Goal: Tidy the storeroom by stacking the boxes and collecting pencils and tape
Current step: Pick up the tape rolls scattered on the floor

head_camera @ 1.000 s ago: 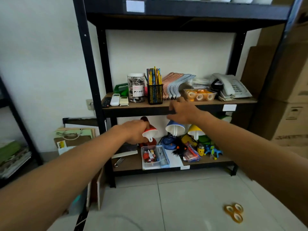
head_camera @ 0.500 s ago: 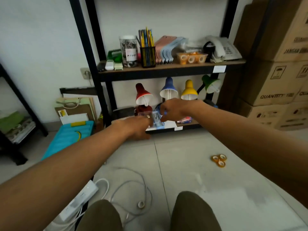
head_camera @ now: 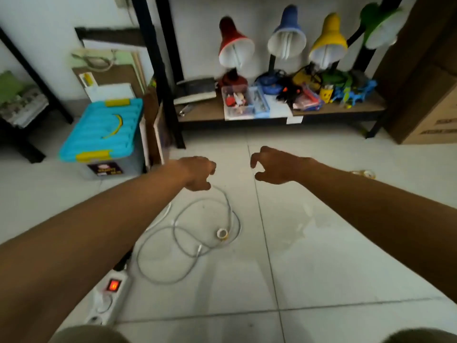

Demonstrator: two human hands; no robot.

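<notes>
Hovering both hands over the floor tiles, I had the left hand (head_camera: pixel 197 173) and right hand (head_camera: pixel 273 165) loosely curled and holding nothing, probably readied to collect the small tape roll (head_camera: pixel 221 233) lying inside the white cable's (head_camera: pixel 188 243) loops below them.

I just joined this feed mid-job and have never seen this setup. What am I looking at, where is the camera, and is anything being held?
There is no machine here: a person wears one wide-angle camera on the head, looking down at their own two arms. The left hand and the right hand hover over the tiled floor with fingers loosely curled, holding nothing. On the floor lie a coiled grey cable, a small tape roll within it, a power strip, and more tape rolls beyond the right arm. A blue-lidded storage box stands left; four desk lamps sit on the low shelf.
</notes>
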